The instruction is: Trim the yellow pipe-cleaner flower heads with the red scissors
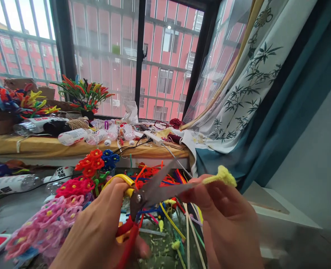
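My left hand (100,224) grips a pair of scissors (138,198) with yellow and red handles, its fingers wrapped round them. The blades stand apart and point to the right. Between thumb and fingers, my right hand (224,224) pinches a fuzzy yellow pipe cleaner piece (220,177), whose lobed end sticks up above the fingertips. One blade tip reaches close to the right fingertips; I cannot tell whether it touches the piece. Below the hands lie more pipe cleaners (172,222), yellow, red and blue, with a small yellow knotted piece (175,245) among them.
Left of my hands are pink pipe cleaner flowers (49,224), with red flowers (91,162) and blue ones (109,160) behind. Several plastic bottles (72,136) and a white power strip (153,138) lie on the sill. A patterned curtain (238,93) hangs at right.
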A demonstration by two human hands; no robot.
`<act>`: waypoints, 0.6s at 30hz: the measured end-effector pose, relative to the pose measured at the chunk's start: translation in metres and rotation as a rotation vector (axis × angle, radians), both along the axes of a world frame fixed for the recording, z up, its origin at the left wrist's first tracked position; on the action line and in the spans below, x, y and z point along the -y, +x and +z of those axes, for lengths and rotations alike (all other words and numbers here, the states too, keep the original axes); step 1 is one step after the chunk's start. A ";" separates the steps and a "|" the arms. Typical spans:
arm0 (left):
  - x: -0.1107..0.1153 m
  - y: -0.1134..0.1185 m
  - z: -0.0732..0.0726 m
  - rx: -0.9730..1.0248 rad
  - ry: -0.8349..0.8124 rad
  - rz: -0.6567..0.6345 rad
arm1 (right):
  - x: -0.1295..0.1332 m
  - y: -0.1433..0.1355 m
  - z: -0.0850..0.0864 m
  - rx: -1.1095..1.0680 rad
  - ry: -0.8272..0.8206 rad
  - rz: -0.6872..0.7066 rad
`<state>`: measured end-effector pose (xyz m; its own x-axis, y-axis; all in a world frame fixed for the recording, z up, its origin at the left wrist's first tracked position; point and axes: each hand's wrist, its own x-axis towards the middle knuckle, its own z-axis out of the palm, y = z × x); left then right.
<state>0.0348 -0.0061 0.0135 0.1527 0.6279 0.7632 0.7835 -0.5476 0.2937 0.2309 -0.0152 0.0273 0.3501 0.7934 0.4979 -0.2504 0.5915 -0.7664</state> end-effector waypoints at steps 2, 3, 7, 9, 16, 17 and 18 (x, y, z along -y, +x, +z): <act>0.001 0.000 0.000 -0.195 0.084 0.004 | -0.001 -0.002 0.000 0.012 0.045 0.027; 0.001 0.000 0.001 -0.273 0.116 0.010 | -0.001 -0.002 0.000 0.016 0.064 0.038; 0.003 0.000 0.001 -0.364 0.129 0.046 | 0.000 -0.002 0.002 -0.005 0.103 0.065; 0.003 0.000 0.001 -0.361 0.127 0.038 | 0.000 -0.002 0.004 -0.007 0.113 0.062; 0.005 -0.003 -0.001 -0.376 0.141 0.046 | 0.002 -0.002 0.006 -0.013 0.102 0.021; 0.005 -0.003 -0.001 -0.381 0.134 0.051 | 0.002 -0.002 0.005 -0.018 0.091 0.018; 0.006 -0.004 -0.001 -0.383 0.134 0.056 | 0.002 -0.002 0.005 -0.020 0.085 0.018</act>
